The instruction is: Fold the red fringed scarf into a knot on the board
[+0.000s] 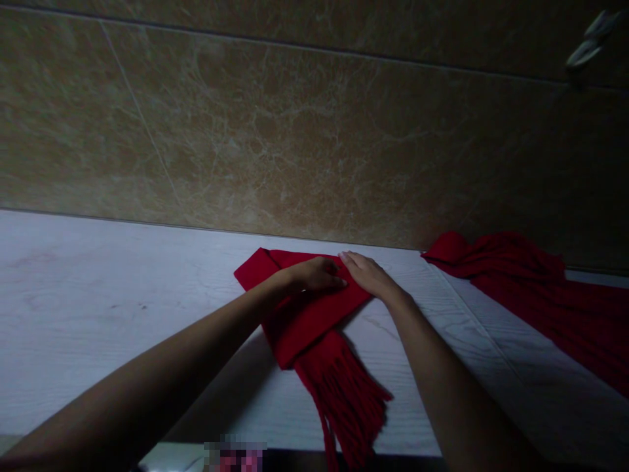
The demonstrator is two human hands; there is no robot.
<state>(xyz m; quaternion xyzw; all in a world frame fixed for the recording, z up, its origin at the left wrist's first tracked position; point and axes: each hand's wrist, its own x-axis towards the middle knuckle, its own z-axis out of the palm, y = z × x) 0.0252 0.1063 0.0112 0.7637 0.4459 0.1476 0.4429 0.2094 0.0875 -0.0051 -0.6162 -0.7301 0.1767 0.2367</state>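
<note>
A red fringed scarf [304, 321] lies folded on the white wood-grain surface, its tassels hanging toward the near edge. Over its upper part rests my left hand [318, 274], fingers slightly bent, with a gap between thumb and fingers. My right hand [364, 271] lies flat against the scarf's upper right corner, fingers stretched out. The two hands are close together, the fingertips almost meeting. Part of the fold beneath them is hidden.
To the right, more red cloth [521, 269] lies loosely bunched on the white surface [98, 295]. A brown marbled tile wall [275, 131] rises behind. A pale fixture [592, 42], blurred, sits on the wall at upper right.
</note>
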